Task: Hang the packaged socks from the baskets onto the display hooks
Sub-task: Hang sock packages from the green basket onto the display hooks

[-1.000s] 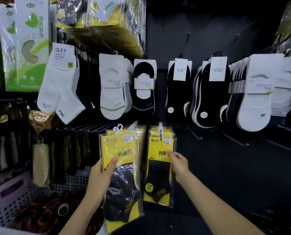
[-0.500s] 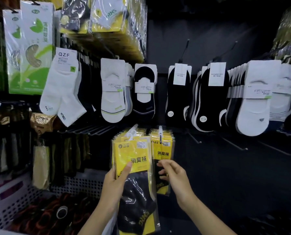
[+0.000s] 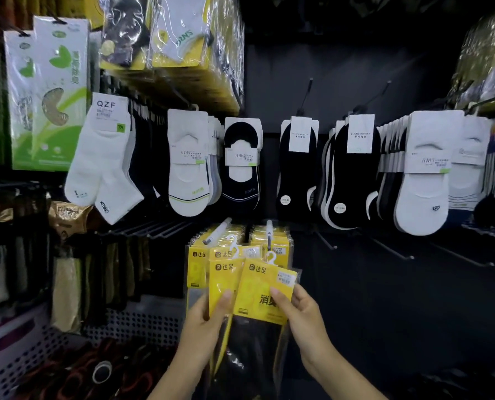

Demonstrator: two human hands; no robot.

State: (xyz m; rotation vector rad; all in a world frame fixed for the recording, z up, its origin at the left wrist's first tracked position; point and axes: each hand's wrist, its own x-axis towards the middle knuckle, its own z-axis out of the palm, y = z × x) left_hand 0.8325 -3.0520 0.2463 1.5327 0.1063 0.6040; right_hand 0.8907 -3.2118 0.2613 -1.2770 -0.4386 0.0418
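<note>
yellow-carded black sock packs (image 3: 257, 287) in clear sleeves, fanned, left hand (image 3: 203, 327) gripping, right hand (image 3: 301, 316) pinching front pack

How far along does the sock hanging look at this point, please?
Done: yellow sock packs hang on two lower hooks. In hand: the left hand grips a fan of yellow packs; the right hand pinches the front pack, its white hanger not yet hooked. Left: hanging those, plus anything in the basket at lower left, whose contents are too dark to identify.
</note>
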